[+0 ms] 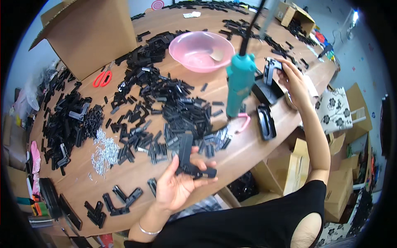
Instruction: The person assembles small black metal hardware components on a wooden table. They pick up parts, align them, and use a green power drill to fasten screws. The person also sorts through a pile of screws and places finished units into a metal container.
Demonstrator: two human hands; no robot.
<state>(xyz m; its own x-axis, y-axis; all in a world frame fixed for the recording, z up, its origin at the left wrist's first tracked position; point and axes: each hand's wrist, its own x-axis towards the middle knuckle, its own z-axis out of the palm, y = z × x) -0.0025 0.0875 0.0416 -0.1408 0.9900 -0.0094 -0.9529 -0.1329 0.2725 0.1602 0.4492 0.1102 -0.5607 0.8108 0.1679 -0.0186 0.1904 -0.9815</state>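
My left hand (178,188) is closed around a black L-shaped plastic part (185,155), held above the near edge of the table. Out to the right, my right hand (294,80) grips a black L-shaped part with a silvery piece (271,71). That part is over a black open box (268,91). Between my hands a teal electric screwdriver (240,84) hangs tip down from a black cord, slightly blurred. A black tray-like shell (266,122) lies below the box, beside a pink hook-shaped piece (245,123).
Heaps of black plastic parts (186,115) cover the table's middle and left, with a pile of small silver screws (105,155). Several L-shaped parts (120,200) lie near the front edge. Beyond are a pink bowl (198,49), red scissors (103,77) and a large cardboard box (91,35).
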